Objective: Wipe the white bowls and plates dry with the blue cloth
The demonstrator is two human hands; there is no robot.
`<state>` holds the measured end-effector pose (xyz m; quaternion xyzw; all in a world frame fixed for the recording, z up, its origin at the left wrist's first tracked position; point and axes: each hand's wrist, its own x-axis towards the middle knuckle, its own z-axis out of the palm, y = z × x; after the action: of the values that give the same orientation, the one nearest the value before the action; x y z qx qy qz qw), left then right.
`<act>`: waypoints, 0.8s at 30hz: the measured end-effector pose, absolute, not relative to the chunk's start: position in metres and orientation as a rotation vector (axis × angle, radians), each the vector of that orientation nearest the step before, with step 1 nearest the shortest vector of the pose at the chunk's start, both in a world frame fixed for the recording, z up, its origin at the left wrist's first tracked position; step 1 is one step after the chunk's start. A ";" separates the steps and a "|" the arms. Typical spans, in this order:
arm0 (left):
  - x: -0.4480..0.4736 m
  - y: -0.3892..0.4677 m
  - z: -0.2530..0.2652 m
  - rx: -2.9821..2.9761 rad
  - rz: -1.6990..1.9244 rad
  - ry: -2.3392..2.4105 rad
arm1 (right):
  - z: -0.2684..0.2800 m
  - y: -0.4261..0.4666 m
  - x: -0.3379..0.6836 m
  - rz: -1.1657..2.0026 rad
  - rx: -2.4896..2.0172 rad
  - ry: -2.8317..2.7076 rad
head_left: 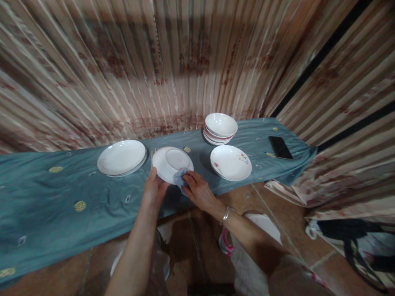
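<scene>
A white plate [163,164] is held up over the cloth-covered table, its underside with the round foot ring facing me. My left hand [153,187] grips its lower left edge, fingers partly hidden behind it. In my right hand [197,190] is a bunched light-blue cloth [180,176], pressed against the plate's lower right underside. Just behind the plate's left edge, thin wooden sticks [152,154] poke out; they look like chopsticks.
White plates [121,158] lie stacked on the left. Right of my hands are floral plates [231,163], with a stack of bowls [221,125] behind. A black phone [280,147] lies on the teal tablecloth [105,201]. Patterned curtains [185,70] hang behind; a bag [348,234] sits lower right.
</scene>
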<state>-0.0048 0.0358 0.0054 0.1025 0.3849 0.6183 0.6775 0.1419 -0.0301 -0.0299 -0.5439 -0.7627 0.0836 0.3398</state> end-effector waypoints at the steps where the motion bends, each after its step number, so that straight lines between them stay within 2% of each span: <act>1: -0.005 0.037 0.004 0.236 1.390 0.858 | -0.029 -0.031 0.139 0.180 -1.401 -2.005; 14: -0.001 0.032 0.002 0.262 1.364 0.808 | -0.014 -0.022 0.118 -0.108 -1.244 -2.117; 24: 0.005 0.029 0.013 0.186 1.417 0.867 | -0.006 -0.007 0.107 -0.076 -1.227 -2.098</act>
<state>0.0050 0.0290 0.0131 0.0825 0.3846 0.6288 0.6707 0.1065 -0.0072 -0.0057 -0.4733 -0.8090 -0.0292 0.3475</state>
